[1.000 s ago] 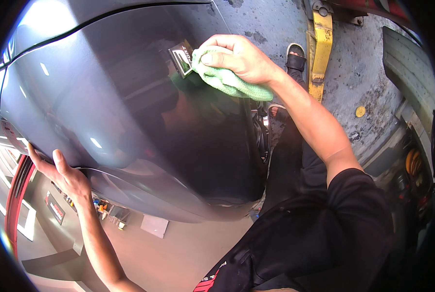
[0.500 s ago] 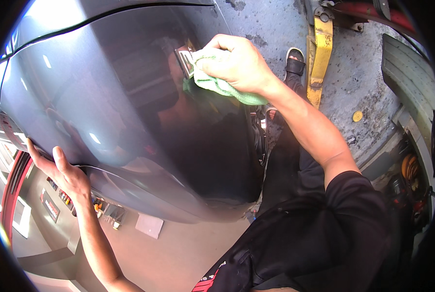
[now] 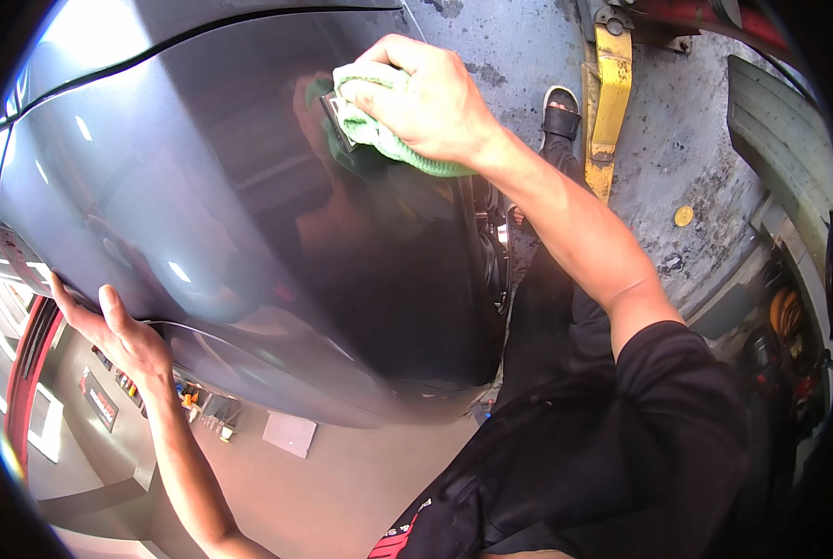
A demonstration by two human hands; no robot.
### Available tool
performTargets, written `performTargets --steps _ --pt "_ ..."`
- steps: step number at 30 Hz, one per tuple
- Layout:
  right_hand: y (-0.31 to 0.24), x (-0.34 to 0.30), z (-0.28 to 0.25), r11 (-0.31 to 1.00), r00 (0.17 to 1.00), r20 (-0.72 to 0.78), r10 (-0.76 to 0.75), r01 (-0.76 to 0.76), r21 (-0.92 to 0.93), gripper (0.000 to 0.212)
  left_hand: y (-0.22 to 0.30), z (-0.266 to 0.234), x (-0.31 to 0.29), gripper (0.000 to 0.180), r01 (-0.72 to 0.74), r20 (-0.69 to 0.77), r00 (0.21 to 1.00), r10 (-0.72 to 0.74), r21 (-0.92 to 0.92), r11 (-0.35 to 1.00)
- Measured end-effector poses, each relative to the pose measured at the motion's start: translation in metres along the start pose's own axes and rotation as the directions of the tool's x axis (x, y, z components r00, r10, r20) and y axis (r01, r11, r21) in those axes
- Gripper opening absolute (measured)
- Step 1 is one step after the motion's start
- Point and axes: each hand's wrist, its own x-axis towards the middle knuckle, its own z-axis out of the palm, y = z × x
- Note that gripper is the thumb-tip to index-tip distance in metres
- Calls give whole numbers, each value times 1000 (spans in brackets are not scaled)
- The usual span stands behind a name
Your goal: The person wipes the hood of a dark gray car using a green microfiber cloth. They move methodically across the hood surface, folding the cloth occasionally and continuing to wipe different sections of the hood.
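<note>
A glossy dark grey car body panel (image 3: 221, 214) spreads across the left and middle of the head view. My right hand (image 3: 435, 107) is closed around a bunched light green cloth (image 3: 393, 149) and presses it on the panel's far right part. There the cloth partly covers a small metallic badge (image 3: 334, 117), whose left edge shows beside it. At the near left, my left hand (image 3: 129, 343) lies against the lower edge of the car body, thumb and fingers spread. It holds nothing.
A yellow metal lift arm (image 3: 610, 93) stands on the stained grey floor at the far right. Next to it is a sandalled foot (image 3: 561, 116). A round yellow disc (image 3: 684, 216) lies farther right. At the left rises a red post (image 3: 27, 373).
My right hand has slid the green cloth left and a little farther away, over more of the badge. My left hand stays in place on the car.
</note>
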Motion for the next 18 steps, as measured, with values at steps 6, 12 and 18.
performTargets --steps 6,12,18 --pt "-2 6 -3 986 989 117 -86 101 -131 19 2 -2 -1 76 20 -6 1000 -20 8 1000" --pt "-1 6 -5 990 990 50 -133 135 -33 19 4 4 -2 76 19 -14 1000 -19 -44 999" --pt "-4 11 -2 978 979 -7 -205 204 -49 23 5 3 -2 72 33 -34 999 -34 -34 999"
